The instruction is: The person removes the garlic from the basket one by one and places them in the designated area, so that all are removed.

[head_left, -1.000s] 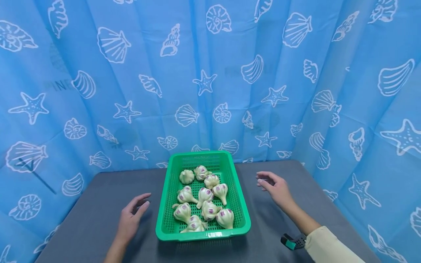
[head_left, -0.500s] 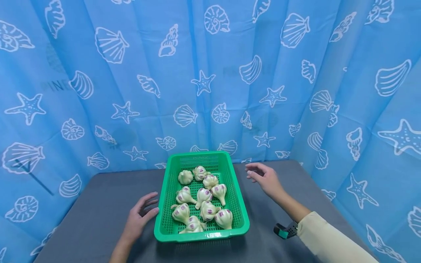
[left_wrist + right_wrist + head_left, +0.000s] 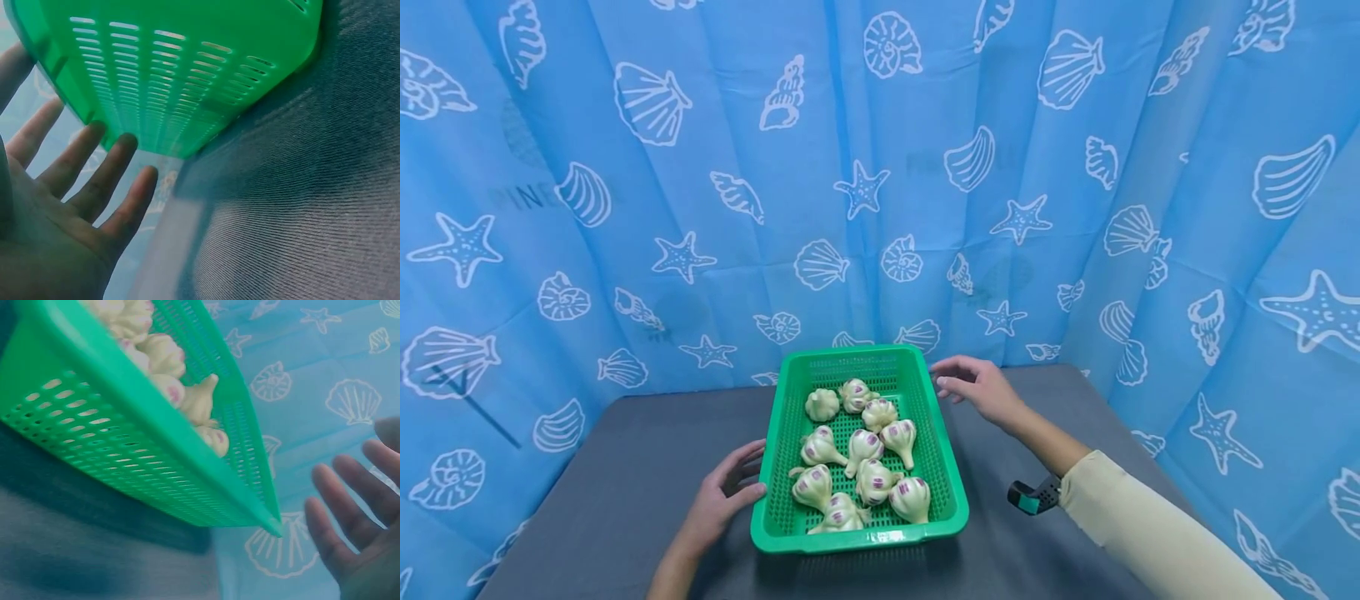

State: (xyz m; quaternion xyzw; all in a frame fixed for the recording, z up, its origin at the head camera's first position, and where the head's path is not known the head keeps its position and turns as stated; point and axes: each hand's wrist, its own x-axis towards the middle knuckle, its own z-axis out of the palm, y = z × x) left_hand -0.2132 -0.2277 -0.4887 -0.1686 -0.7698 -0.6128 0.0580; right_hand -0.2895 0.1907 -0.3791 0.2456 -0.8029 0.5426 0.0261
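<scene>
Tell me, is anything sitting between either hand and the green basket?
Nothing visible. The left hand is at the green basket near its left wall; the right hand is beside its far right corner, only bare table around.

The right hand (image 3: pixel 981 390) is bare, and behind it the forearm runs into a long, loose, pale cream sleeve (image 3: pixel 1138 533). At that sleeve's cuff, just under the wrist, sits a small black device with a teal end (image 3: pixel 1033 497). The left hand (image 3: pixel 724 496) and its forearm are bare, with no sleeve showing.
</scene>
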